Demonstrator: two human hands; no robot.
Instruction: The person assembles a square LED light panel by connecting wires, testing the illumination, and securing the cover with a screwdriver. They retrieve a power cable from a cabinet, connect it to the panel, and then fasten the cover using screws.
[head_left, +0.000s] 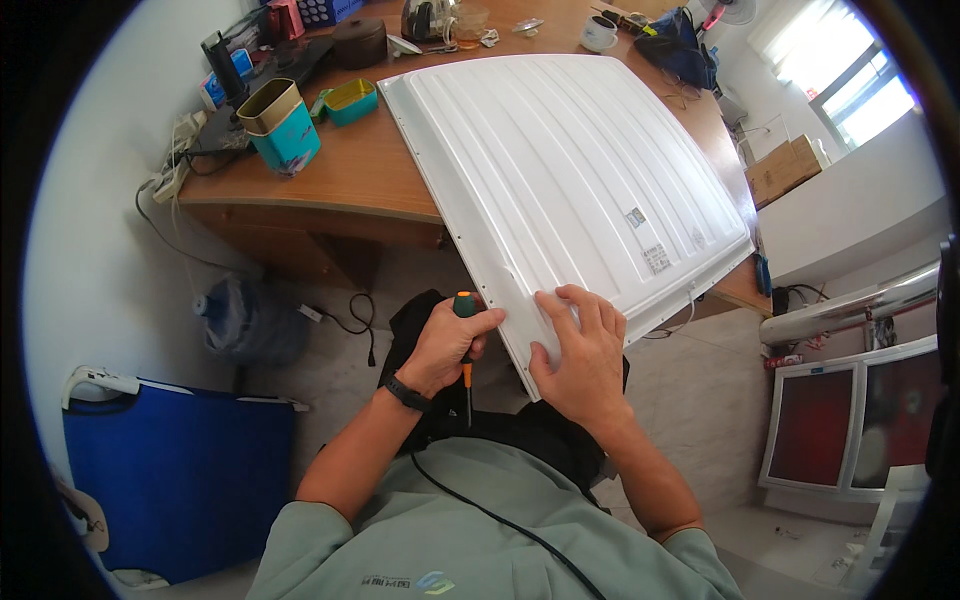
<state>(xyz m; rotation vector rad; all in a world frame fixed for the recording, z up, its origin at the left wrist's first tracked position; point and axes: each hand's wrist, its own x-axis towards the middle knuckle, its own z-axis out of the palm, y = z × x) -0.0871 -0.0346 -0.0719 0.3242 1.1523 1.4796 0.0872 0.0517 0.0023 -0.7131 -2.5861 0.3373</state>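
Observation:
A large white ribbed panel (555, 165), with raised middle and flat flanged rim, lies partly on the wooden desk (352, 169) and juts past its front edge towards me. My left hand (450, 341) is closed around a screwdriver (466, 304) with a green and orange handle, its shaft pointing down towards my lap. That hand's thumb rests at the panel's left rim, near small holes. My right hand (581, 349) lies with spread, bent fingers on the panel's near corner. Small labels with writing and a thin white cable sit towards its right side.
A teal tin (289, 139) and a smaller teal lid or box (351, 102) stand left of the panel. Behind it are a brown pot (358, 43) and a white mug (598, 34). A water bottle (251, 319) and a blue folding bed (180, 480) are at the left.

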